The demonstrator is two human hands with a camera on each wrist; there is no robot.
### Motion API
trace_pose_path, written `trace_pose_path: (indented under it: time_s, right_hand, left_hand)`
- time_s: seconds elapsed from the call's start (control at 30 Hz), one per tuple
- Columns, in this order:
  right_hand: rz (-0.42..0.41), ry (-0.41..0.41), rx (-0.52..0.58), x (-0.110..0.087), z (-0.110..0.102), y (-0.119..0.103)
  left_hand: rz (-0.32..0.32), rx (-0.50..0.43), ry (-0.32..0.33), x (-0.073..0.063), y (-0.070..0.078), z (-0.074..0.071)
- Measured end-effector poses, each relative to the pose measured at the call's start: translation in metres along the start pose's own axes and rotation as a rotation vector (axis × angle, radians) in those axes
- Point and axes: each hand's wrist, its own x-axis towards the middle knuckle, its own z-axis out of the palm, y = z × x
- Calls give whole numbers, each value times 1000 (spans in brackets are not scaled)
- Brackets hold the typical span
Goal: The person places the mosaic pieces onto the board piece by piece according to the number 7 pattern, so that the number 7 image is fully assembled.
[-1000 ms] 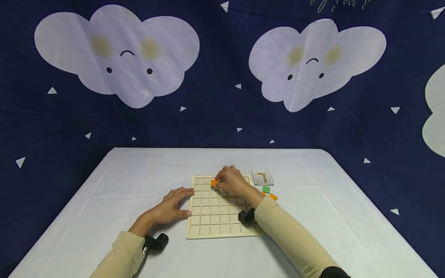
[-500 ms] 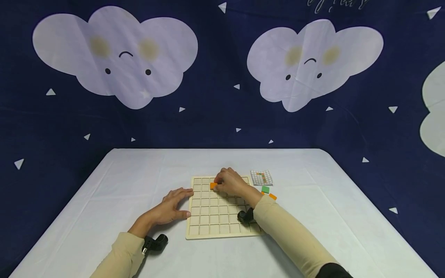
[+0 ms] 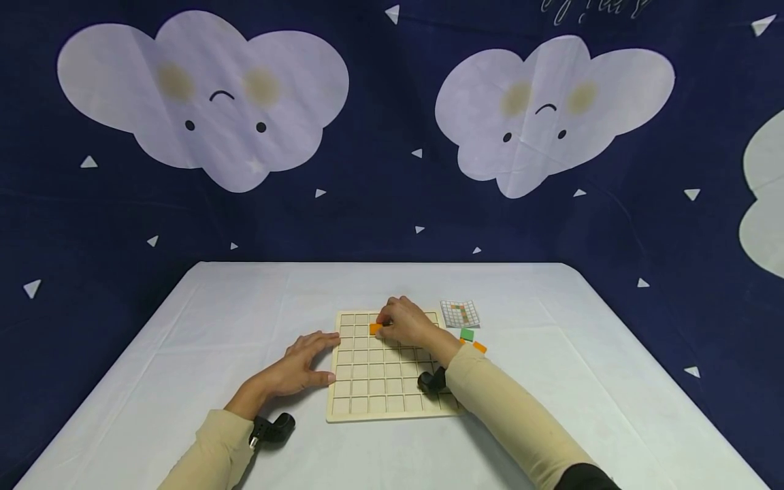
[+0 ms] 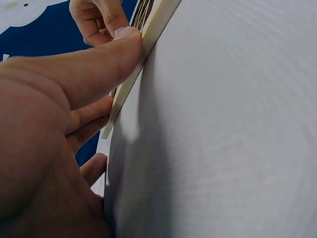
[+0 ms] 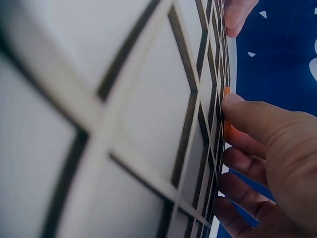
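A pale wooden grid board (image 3: pixel 369 387) lies on the white table. My right hand (image 3: pixel 409 324) reaches over its far part and pinches a small orange square tile (image 3: pixel 375 329) between thumb and fingers. In the right wrist view the tile (image 5: pixel 227 130) is seen edge-on at the grid, under the thumb, and mostly covered by it. My left hand (image 3: pixel 298 366) rests at the board's left edge, thumb and fingertips touching the rim, fingers extended. The left wrist view shows its thumb (image 4: pixel 106 62) against the board's side (image 4: pixel 148 42).
Right of the board lies a printed grid card (image 3: pixel 460 314) with a coloured pattern. Below it are a green tile (image 3: pixel 467 335) and an orange tile (image 3: pixel 480 347), plus another orange one partly hidden by the right wrist. A dark blue cloud-print cloth (image 3: pixel 392 204) hangs behind the table.
My right hand has drawn the orange tile slightly nearer, from the board's far row to about the second row, and then stays there. The left hand keeps its place at the edge.
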Motion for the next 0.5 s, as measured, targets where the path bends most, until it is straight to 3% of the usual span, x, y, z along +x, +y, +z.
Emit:
trace_pose_path:
  time_s: [0.5]
  right_hand:
    - [-12, -1, 4, -1, -1, 1]
  left_hand:
    - [-3, -7, -5, -1, 0, -1]
